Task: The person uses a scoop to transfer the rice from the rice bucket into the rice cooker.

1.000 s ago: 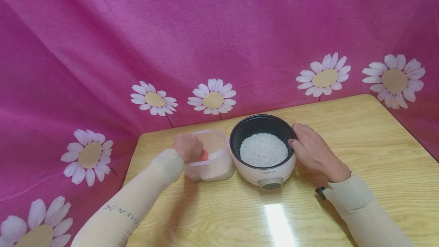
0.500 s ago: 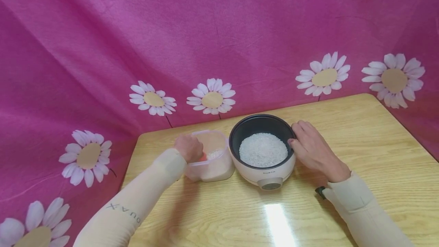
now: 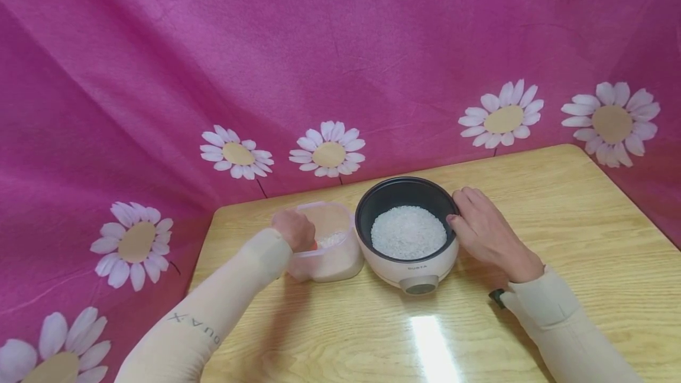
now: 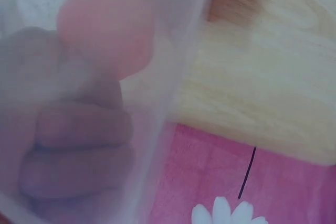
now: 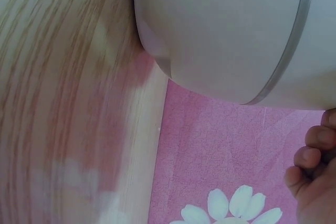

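Observation:
My left hand (image 3: pixel 294 229) reaches into a translucent plastic container (image 3: pixel 335 268) of white rice (image 3: pixel 332 239). Its curled fingers (image 4: pixel 84 129), seen blurred through the container wall in the left wrist view, hold a red scoop (image 4: pixel 107 24). Only a sliver of the scoop shows in the head view. Close beside the container stands a white electric pot (image 3: pixel 391 270) with a black inner bowl and a heap of rice (image 3: pixel 408 232) in it. My right hand (image 3: pixel 481 226) grips the pot's right side, thumb at the rim. In the right wrist view its curled fingers (image 5: pixel 320 137) meet the pot's outer wall.
Both vessels stand on a wooden table (image 3: pixel 532 211), near its back edge. A magenta cloth (image 3: pixel 399 64) with printed daisies hangs behind and to the left. The pot's round knob (image 3: pixel 420 285) faces the front.
My left hand has shifted very slightly inside the container, and less of the red scoop shows now. The right hand and the pot have stayed in place.

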{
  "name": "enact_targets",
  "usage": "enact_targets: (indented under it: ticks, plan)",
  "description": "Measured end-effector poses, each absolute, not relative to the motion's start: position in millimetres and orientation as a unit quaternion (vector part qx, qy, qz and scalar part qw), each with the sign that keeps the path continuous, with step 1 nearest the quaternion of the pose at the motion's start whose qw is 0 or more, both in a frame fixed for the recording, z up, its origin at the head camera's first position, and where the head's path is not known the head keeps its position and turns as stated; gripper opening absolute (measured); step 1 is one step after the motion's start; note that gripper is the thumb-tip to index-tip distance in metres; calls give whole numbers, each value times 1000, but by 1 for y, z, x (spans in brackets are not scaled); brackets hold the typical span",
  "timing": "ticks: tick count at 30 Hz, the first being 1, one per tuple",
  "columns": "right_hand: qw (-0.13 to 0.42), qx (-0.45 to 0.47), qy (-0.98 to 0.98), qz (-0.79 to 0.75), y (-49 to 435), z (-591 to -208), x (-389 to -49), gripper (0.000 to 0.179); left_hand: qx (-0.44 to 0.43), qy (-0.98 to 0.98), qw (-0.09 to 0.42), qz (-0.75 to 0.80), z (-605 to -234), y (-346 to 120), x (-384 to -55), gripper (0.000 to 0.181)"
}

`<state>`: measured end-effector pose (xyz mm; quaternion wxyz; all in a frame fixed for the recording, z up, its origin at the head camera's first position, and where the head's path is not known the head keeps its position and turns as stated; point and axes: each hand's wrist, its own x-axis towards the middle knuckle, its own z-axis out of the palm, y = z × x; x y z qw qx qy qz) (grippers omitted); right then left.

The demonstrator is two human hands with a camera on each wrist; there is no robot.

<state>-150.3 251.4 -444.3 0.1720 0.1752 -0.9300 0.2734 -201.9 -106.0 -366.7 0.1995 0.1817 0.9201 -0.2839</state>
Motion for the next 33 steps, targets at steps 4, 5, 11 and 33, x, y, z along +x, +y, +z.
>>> enact_targets:
  ticks: [4,5,11,33]
  plan:
    - [165,174,-931,277,251,-444,-150,13,184,919,210,-279,-369,-106,-201,37]
    - [162,174,-931,277,251,-444,-150,13,186,918,214,-278,-370,-107,-201,37]
    - [155,174,-932,279,252,-444,-150,13,207,914,231,-263,-373,-112,-205,39]
    - [160,174,-929,283,252,-445,-151,10,259,919,194,-223,-377,-116,-210,41]
